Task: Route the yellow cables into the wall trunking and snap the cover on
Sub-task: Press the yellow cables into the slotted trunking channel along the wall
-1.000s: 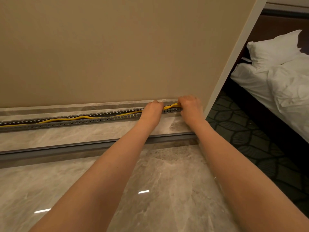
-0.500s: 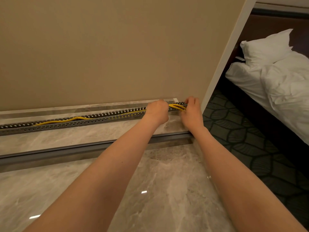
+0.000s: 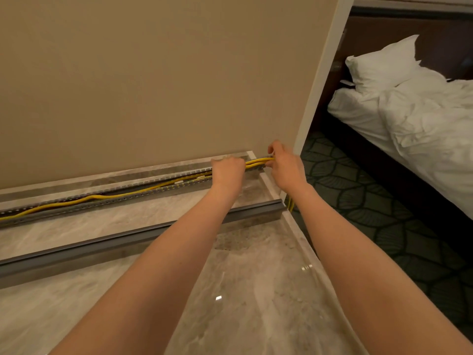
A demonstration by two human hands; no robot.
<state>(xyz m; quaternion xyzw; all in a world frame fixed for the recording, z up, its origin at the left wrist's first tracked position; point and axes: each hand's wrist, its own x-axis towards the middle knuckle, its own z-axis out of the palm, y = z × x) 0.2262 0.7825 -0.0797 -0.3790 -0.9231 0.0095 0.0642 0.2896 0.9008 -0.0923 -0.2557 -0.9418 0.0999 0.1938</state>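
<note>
A grey slotted trunking (image 3: 107,202) runs along the foot of the beige wall on a marble ledge. Yellow cables (image 3: 102,197) lie inside it and stretch to its right end. My left hand (image 3: 227,169) rests fisted on the trunking near that end, pressing the cables down. Just right of it, my right hand (image 3: 285,165) pinches the cables' end (image 3: 256,162) where they leave the channel. A bit of yellow cable (image 3: 290,204) hangs below the ledge's right corner. The long grey cover (image 3: 128,243) lies loose on the marble, in front of the trunking.
The marble ledge (image 3: 256,290) ends at the right in a sharp edge above patterned dark carpet (image 3: 384,213). A bed with white pillow and duvet (image 3: 409,103) stands at the right. The wall corner (image 3: 322,78) rises right behind my right hand.
My view has turned left, so the bed sits farther left in frame. My right hand has lifted and now pinches the cable ends; the left fist stays on the trunking.
</note>
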